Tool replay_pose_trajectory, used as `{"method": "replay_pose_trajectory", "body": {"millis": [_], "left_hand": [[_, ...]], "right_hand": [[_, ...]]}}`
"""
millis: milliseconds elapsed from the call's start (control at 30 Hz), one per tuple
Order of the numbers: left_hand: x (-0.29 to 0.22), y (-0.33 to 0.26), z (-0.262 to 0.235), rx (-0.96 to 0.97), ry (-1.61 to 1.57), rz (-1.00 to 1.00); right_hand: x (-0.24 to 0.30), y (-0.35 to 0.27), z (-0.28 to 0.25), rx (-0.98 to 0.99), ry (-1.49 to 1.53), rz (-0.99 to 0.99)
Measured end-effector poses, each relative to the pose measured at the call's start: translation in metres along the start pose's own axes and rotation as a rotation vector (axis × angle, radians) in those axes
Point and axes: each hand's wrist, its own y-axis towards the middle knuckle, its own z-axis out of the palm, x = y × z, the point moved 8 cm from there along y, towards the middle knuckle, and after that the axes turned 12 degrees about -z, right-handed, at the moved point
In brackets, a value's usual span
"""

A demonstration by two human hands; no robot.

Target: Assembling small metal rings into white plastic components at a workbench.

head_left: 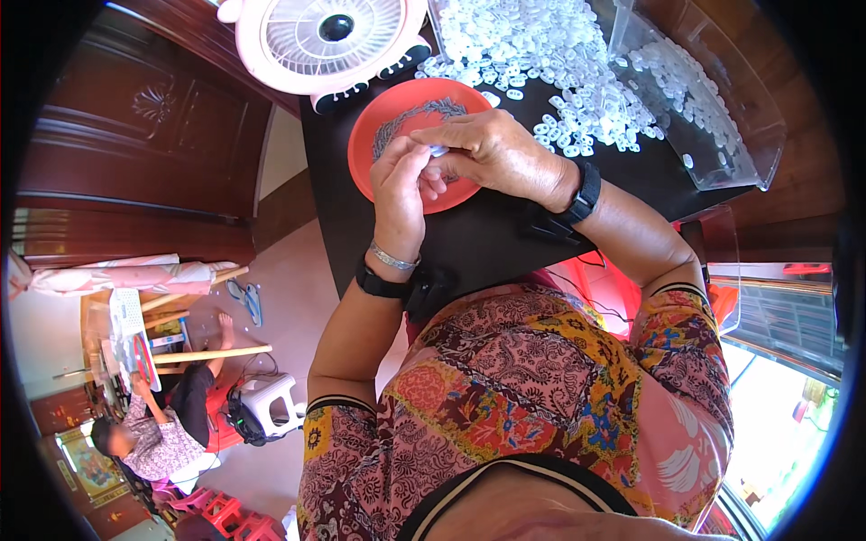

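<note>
Over a round orange-red dish [363, 117], my left hand [400, 185] and my right hand [505, 155] meet with fingertips pinched together. Between them shows a small whitish plastic piece [438, 151], gripped from both sides and partly hidden by the fingers. Many thin grey metal pieces [437, 110], like small pins or screws, lie in the dish under my hands; their exact kind is too small to tell. Beyond the dish spreads a heap of small translucent white plastic pieces [532, 41], oval with holes, some loose [577, 126] close to my right hand.
A pink fan [336, 29] stands behind the dish at the far left of the dark table [338, 216]. A clear plastic bin [740, 149] with more white pieces lies at the right edge. On the left, another person [167, 442] sits near a white stool [271, 401].
</note>
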Motion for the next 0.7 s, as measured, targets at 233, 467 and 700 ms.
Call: {"method": "replay_pose_trajectory", "body": {"millis": [233,467,700], "left_hand": [[-0.004,0.000,-0.002,0.003,0.018,0.035],[-0.004,-0.001,0.000,0.020,0.083,0.009],[-0.002,-0.002,0.003,0.027,0.218,-0.004]], "right_hand": [[0.004,0.001,0.002,0.061,-0.033,-0.001],[0.004,0.002,0.001,0.080,-0.035,0.043],[0.018,0.007,-0.007,0.054,-0.207,-0.061]]}}
